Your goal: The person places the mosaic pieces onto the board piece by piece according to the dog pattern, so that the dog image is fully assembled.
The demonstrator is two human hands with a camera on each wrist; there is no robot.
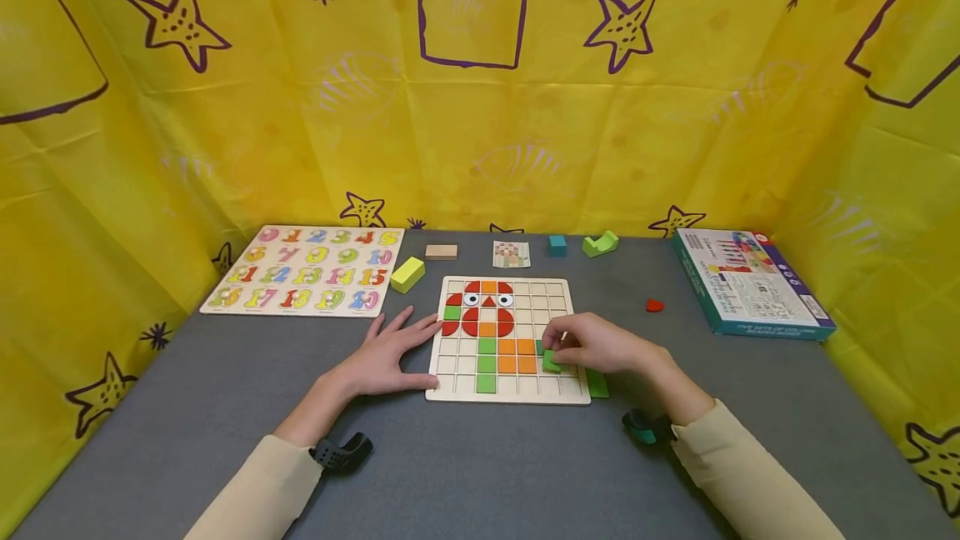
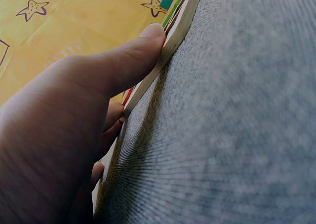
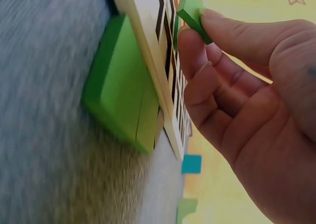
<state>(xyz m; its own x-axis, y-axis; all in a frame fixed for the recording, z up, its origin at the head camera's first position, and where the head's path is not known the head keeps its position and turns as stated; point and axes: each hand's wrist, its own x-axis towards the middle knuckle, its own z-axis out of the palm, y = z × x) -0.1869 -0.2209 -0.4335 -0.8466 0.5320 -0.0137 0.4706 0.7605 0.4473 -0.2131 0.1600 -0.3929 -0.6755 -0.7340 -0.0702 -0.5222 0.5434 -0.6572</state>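
Most of the squares on the board (image 1: 507, 338) are standing empty, so I judge the picture to be well under half built: the red and orange head with its two eyes is sitting in the upper rows, a green column is running down the middle, and an orange patch is lying just right of that column. The rows to the right and along the bottom are mostly bare.

Going left to right: my left hand (image 1: 390, 355) is lying flat on the counter (image 1: 480, 465), fingers straight and relaxed, holding nothing. Its fingertips are pressing against the board's left edge, and in the left wrist view my thumb (image 2: 129, 61) is bracing that thin wooden edge.

Further right, my right hand (image 1: 600, 344) is hovering over the board's right side with its grip closed on a green tile (image 3: 193, 13), pinched between thumb and forefinger. I am holding the tile tilted, one corner dipping toward the grid, just right of the orange patch. It looks roughly square, so I cannot tell a long axis; its flat face is slanting rather than lying level.

Just off the board's lower right corner, a green block (image 3: 121, 90) is resting on the counter, touching the board's edge, its long side running along that edge.
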